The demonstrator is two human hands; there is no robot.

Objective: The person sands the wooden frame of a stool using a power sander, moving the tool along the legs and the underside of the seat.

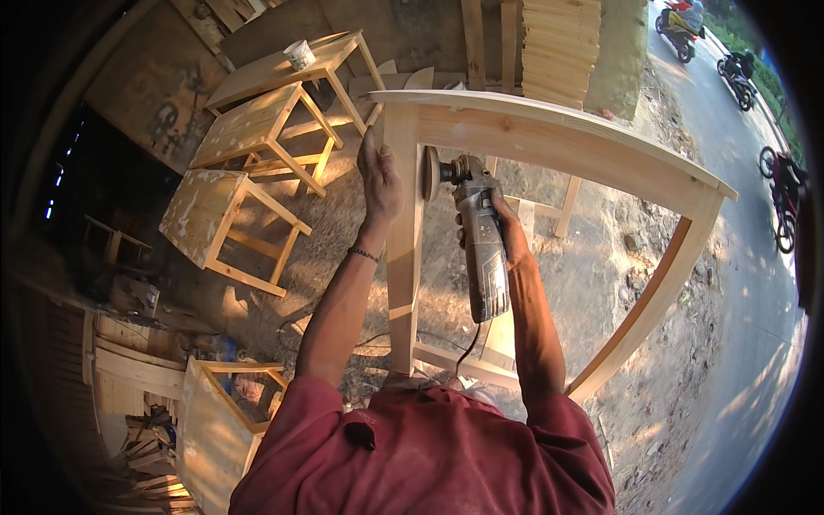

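My right hand point(508, 225) is wrapped round the body of an angle grinder point(482, 249), dark grey with a power cord trailing from its lower end. Its round sanding disc point(431, 174) stands on edge at the inner side of a bare wooden table leg point(401, 257); whether it touches cannot be told. Along the outer side of that same leg lies my left hand point(380, 178), fingers stretched toward the tabletop edge point(549, 116). The pale table stands tilted before me, its long apron point(541, 146) running across to a second leg point(639, 313) at the right.
Several wooden tables or stools stand at the left, including a small one point(202, 215); a white tub point(299, 55) sits on the farthest. Another wooden piece point(215, 438) is at lower left. Stacked boards point(560, 51) lean at the back. Motorbikes point(779, 193) are on the road point(738, 283) at right.
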